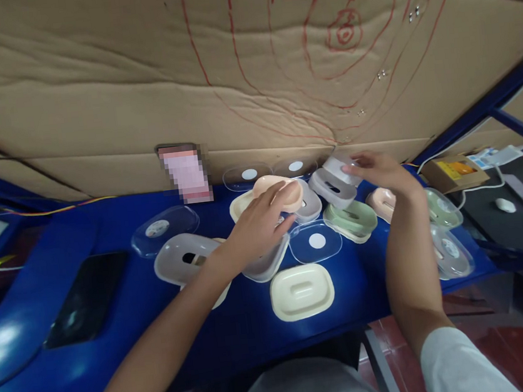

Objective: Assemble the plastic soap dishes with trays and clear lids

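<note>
The bare left forearm [176,322] slants from the lower left of the frame to the centre, where the left hand [264,222] lies palm down, fingers reaching right and thumb spread below them. The right forearm [410,254] rises steeply from the lower right, its wrist [407,189] bent so that the right hand [376,168], right of centre, points left with thumb and fingers drawn into a pinch

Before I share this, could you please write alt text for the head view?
A person's left hand touches a peach piece and their right hand a pale grey piece among pastel plastic containers on a blue table. A cream tray lies in front; cardboard stands behind.
</note>
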`<state>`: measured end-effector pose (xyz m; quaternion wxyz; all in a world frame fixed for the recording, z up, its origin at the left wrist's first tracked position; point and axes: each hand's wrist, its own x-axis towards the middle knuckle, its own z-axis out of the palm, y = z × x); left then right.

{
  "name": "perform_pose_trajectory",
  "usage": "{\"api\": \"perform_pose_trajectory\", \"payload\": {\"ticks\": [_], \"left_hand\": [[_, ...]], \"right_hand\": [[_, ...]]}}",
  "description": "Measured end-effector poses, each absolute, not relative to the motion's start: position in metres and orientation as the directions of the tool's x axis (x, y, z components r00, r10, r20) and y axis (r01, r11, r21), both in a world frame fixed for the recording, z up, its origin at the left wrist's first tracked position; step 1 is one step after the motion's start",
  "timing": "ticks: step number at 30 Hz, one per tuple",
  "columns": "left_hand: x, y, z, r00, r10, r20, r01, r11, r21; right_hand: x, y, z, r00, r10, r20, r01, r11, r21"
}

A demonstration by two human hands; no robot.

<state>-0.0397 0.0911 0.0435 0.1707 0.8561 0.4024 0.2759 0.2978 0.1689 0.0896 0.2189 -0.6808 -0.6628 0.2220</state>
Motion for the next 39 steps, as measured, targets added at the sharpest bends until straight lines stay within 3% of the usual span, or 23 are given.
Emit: {"api": "perform_pose_trajectory", "payload": {"ticks": [4, 8, 10, 15, 21, 26, 31, 36, 39], "left_hand": [[-0.037, 0.093, 0.034, 0.427, 0.809, 0.404, 0.545, -0.587, 0.599], [-0.04, 0.096, 0.029, 0.392, 0.835, 0.387, 0.649, -0.549, 0.527], [-0.041, 0.097, 0.03, 0.368, 0.853, 0.371, 0.699, -0.516, 0.495], [-0.039, 0.095, 0.03, 0.38, 0.862, 0.335, 0.735, -0.501, 0.457], [-0.038, 0.092, 0.03, 0.398, 0.855, 0.331, 0.768, -0.508, 0.39], [-0.038, 0.092, 0.032, 0.368, 0.867, 0.337, 0.788, -0.483, 0.382], [-0.037, 0.094, 0.037, 0.382, 0.842, 0.38, 0.778, -0.516, 0.359], [-0.033, 0.08, 0.055, 0.491, 0.817, 0.301, 0.786, -0.565, 0.251], [-0.031, 0.051, 0.068, 0.661, 0.727, 0.186, 0.706, -0.687, 0.173]], "right_hand": [[0.238, 0.155, 0.091, -0.169, 0.978, 0.123, 0.84, 0.208, -0.501], [0.21, 0.152, 0.079, -0.591, 0.801, 0.092, 0.691, 0.562, -0.455], [0.209, 0.16, 0.071, -0.653, 0.746, 0.132, 0.608, 0.621, -0.495], [0.213, 0.177, 0.059, -0.528, 0.8, 0.285, 0.574, 0.584, -0.574], [0.214, 0.176, 0.049, -0.667, 0.727, 0.162, 0.532, 0.617, -0.58], [0.207, 0.172, 0.047, -0.606, 0.783, 0.14, 0.641, 0.585, -0.497], [0.214, 0.172, 0.055, -0.5, 0.855, 0.138, 0.646, 0.475, -0.597], [0.219, 0.164, 0.076, -0.423, 0.854, 0.304, 0.756, 0.517, -0.401], [0.2, 0.148, 0.081, -0.543, 0.806, 0.233, 0.734, 0.591, -0.335]]}}
